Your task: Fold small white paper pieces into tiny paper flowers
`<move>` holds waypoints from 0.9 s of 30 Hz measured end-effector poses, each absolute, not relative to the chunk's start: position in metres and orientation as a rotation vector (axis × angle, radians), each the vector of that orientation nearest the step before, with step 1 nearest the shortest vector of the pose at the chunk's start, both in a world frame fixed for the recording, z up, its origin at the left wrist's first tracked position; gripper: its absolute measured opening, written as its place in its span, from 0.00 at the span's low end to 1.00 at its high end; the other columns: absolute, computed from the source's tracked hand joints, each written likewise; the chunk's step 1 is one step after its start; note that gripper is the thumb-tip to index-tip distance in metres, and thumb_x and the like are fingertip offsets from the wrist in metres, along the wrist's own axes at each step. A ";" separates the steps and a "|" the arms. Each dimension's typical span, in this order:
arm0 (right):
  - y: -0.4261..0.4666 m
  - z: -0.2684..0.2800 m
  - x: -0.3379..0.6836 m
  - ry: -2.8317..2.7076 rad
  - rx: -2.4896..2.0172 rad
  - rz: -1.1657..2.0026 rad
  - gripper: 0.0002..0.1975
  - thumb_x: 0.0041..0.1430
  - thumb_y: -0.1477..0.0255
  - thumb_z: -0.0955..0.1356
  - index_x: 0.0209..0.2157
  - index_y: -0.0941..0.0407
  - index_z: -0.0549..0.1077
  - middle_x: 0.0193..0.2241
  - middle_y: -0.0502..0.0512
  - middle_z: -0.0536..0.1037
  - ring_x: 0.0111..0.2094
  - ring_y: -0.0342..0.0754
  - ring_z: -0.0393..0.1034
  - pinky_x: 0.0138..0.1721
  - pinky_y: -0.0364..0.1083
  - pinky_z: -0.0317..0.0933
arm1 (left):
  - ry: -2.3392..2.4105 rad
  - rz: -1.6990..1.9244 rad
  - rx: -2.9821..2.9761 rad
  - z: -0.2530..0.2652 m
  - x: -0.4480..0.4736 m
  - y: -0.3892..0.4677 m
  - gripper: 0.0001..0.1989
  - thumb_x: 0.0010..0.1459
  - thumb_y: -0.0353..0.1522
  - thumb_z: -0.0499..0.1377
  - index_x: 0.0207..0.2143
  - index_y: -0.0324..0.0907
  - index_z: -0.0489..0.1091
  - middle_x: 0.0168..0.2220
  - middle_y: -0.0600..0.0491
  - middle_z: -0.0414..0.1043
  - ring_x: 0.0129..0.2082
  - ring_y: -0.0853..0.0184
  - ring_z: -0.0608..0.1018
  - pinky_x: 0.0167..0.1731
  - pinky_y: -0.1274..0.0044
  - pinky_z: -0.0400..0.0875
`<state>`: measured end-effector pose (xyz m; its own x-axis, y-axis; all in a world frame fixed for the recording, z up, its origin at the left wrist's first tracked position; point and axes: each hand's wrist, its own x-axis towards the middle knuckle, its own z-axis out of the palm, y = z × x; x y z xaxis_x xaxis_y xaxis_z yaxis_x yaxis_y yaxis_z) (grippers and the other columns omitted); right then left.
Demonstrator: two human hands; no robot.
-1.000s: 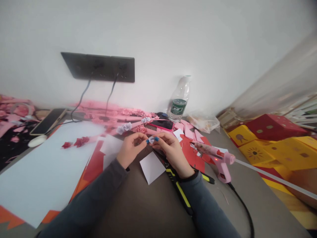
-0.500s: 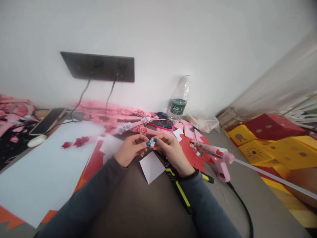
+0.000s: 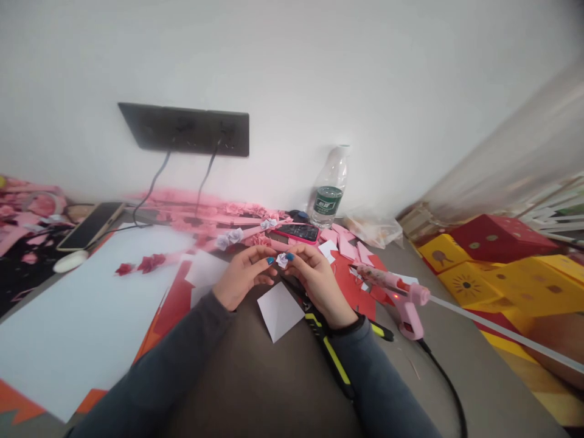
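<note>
A small folded white paper flower (image 3: pixel 282 260) is pinched between the thumb and fingers of my right hand (image 3: pixel 312 277). My left hand (image 3: pixel 244 274) is just left of it, fingers loosely curved and apart, with a narrow gap between its thumb tip and the flower. Below the hands, a square of white paper (image 3: pixel 280 311) lies on the grey table (image 3: pixel 274 389). A black and yellow-green tool handle (image 3: pixel 329 350) runs under my right wrist; a second similar handle (image 3: pixel 382 330) shows to its right. The tool's working end is mostly hidden.
A pink glue gun (image 3: pixel 406 298) with a lit red light, long glue stick and black cord stands right. Behind are a water bottle (image 3: pixel 327 198), a phone (image 3: pixel 296 232) and pink paper flowers (image 3: pixel 249 210). White sheets (image 3: pixel 86 310) lie left; yellow boxes (image 3: pixel 515 286) stand right.
My left thumb has drawn slightly away from the paper flower, and its lower fingers have spread a little. My right hand still holds the flower. The view has tilted slightly upward.
</note>
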<state>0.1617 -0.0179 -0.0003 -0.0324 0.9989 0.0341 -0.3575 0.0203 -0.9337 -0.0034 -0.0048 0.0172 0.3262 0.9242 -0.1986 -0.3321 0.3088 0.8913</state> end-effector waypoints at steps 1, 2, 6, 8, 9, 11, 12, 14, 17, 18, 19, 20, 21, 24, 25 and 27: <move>-0.018 -0.001 0.162 -0.979 -0.904 1.358 0.12 0.50 0.62 0.76 0.30 0.54 0.76 0.25 0.48 0.77 0.26 0.41 0.71 0.29 0.40 0.68 | 0.847 0.973 0.866 0.016 -0.003 -0.005 0.15 0.45 0.34 0.72 0.34 0.38 0.75 0.29 0.54 0.74 0.26 0.72 0.77 0.25 0.80 0.74; -0.017 -0.002 0.162 -0.986 -0.908 1.348 0.11 0.50 0.62 0.76 0.30 0.54 0.76 0.25 0.48 0.76 0.25 0.41 0.70 0.28 0.40 0.67 | 0.855 0.972 0.872 0.016 -0.003 -0.005 0.15 0.45 0.35 0.72 0.35 0.38 0.75 0.29 0.54 0.74 0.26 0.72 0.77 0.25 0.79 0.75; -0.016 -0.007 0.163 -1.039 -0.912 1.336 0.11 0.51 0.62 0.76 0.29 0.55 0.78 0.25 0.49 0.78 0.25 0.42 0.71 0.30 0.41 0.67 | 0.872 0.960 0.912 0.013 -0.003 -0.006 0.18 0.44 0.36 0.73 0.35 0.37 0.75 0.31 0.53 0.76 0.26 0.72 0.78 0.28 0.79 0.77; -0.016 -0.007 0.163 -1.030 -0.920 1.350 0.13 0.50 0.60 0.76 0.29 0.55 0.79 0.25 0.50 0.78 0.25 0.43 0.71 0.30 0.43 0.68 | 0.875 0.959 0.908 0.013 -0.003 -0.006 0.18 0.43 0.36 0.73 0.34 0.37 0.75 0.31 0.53 0.76 0.25 0.72 0.78 0.29 0.79 0.77; -0.016 -0.007 0.163 -1.018 -0.922 1.357 0.14 0.50 0.58 0.75 0.30 0.55 0.80 0.24 0.50 0.78 0.25 0.43 0.71 0.30 0.43 0.68 | 0.877 0.962 0.898 0.013 -0.002 -0.006 0.17 0.43 0.36 0.73 0.34 0.37 0.75 0.31 0.53 0.76 0.25 0.72 0.78 0.28 0.78 0.77; -0.016 -0.006 0.162 -0.997 -0.917 1.364 0.15 0.51 0.56 0.75 0.30 0.55 0.81 0.24 0.51 0.77 0.26 0.43 0.71 0.31 0.43 0.68 | 0.883 0.972 0.875 0.014 -0.002 -0.005 0.17 0.42 0.35 0.74 0.33 0.37 0.75 0.30 0.54 0.76 0.25 0.72 0.79 0.28 0.79 0.77; -0.016 -0.005 0.162 -0.992 -0.910 1.365 0.16 0.52 0.56 0.74 0.31 0.55 0.81 0.24 0.51 0.77 0.26 0.43 0.71 0.31 0.43 0.68 | 0.885 0.980 0.865 0.014 -0.002 -0.005 0.17 0.42 0.35 0.74 0.32 0.37 0.75 0.29 0.54 0.76 0.26 0.72 0.79 0.28 0.79 0.77; -0.016 -0.003 0.161 -0.984 -0.901 1.364 0.16 0.53 0.56 0.74 0.33 0.55 0.81 0.26 0.51 0.77 0.28 0.43 0.71 0.31 0.42 0.67 | 0.886 0.998 0.847 0.015 -0.002 -0.006 0.17 0.42 0.35 0.74 0.32 0.37 0.74 0.29 0.55 0.76 0.27 0.71 0.79 0.29 0.79 0.77; -0.017 -0.002 0.161 -0.961 -0.909 1.341 0.15 0.53 0.57 0.73 0.35 0.55 0.80 0.29 0.52 0.77 0.28 0.43 0.71 0.31 0.42 0.66 | 0.869 1.031 0.800 0.016 -0.001 -0.005 0.17 0.41 0.34 0.74 0.31 0.37 0.73 0.29 0.55 0.76 0.30 0.68 0.81 0.30 0.79 0.77; -0.017 -0.001 0.161 -0.944 -0.908 1.326 0.15 0.54 0.58 0.73 0.35 0.55 0.79 0.29 0.51 0.77 0.28 0.43 0.70 0.30 0.42 0.66 | 0.856 1.044 0.779 0.017 -0.001 -0.005 0.17 0.41 0.34 0.74 0.31 0.37 0.73 0.30 0.54 0.77 0.31 0.67 0.82 0.30 0.79 0.77; -0.017 -0.001 0.161 -0.923 -0.904 1.308 0.14 0.54 0.58 0.73 0.36 0.55 0.79 0.29 0.51 0.77 0.28 0.42 0.70 0.30 0.42 0.66 | 0.842 1.062 0.759 0.017 -0.002 -0.004 0.17 0.41 0.33 0.74 0.31 0.38 0.72 0.30 0.54 0.77 0.32 0.66 0.82 0.30 0.79 0.77; -0.017 -0.001 0.161 -0.901 -0.898 1.288 0.13 0.55 0.59 0.72 0.36 0.55 0.78 0.29 0.51 0.77 0.27 0.42 0.69 0.29 0.42 0.65 | 0.827 1.088 0.739 0.018 -0.002 -0.003 0.16 0.41 0.33 0.73 0.31 0.38 0.72 0.30 0.54 0.78 0.32 0.66 0.82 0.30 0.80 0.77; -0.017 -0.001 0.161 -0.879 -0.891 1.270 0.13 0.55 0.60 0.72 0.35 0.55 0.77 0.29 0.50 0.76 0.26 0.42 0.68 0.29 0.42 0.64 | 0.812 1.122 0.720 0.020 -0.003 -0.002 0.16 0.42 0.32 0.73 0.31 0.38 0.71 0.31 0.53 0.78 0.32 0.67 0.82 0.30 0.80 0.77; -0.016 -0.001 0.161 -0.837 -0.867 1.238 0.11 0.54 0.62 0.73 0.34 0.55 0.77 0.27 0.49 0.74 0.25 0.41 0.66 0.27 0.41 0.63 | 0.791 1.250 0.663 0.023 -0.006 0.002 0.15 0.42 0.31 0.72 0.33 0.39 0.72 0.29 0.55 0.78 0.28 0.71 0.80 0.29 0.82 0.77; -0.016 -0.001 0.161 -0.828 -0.858 1.236 0.11 0.54 0.62 0.73 0.33 0.55 0.77 0.27 0.49 0.74 0.25 0.41 0.66 0.27 0.41 0.62 | 0.791 1.287 0.647 0.024 -0.007 0.004 0.16 0.42 0.30 0.71 0.34 0.39 0.72 0.28 0.56 0.77 0.27 0.72 0.80 0.28 0.82 0.77; -0.016 -0.001 0.161 -0.813 -0.843 1.234 0.11 0.53 0.62 0.73 0.33 0.55 0.77 0.27 0.49 0.73 0.25 0.41 0.65 0.27 0.40 0.62 | 0.793 1.339 0.623 0.026 -0.009 0.006 0.17 0.42 0.29 0.70 0.37 0.39 0.73 0.26 0.57 0.76 0.25 0.74 0.78 0.27 0.83 0.76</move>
<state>0.1610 -0.0159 -0.0013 0.1475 0.9868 0.0674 -0.4516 0.1278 -0.8830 -0.0092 0.0058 0.0257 0.0475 0.9886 -0.1428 -0.5999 0.1426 0.7873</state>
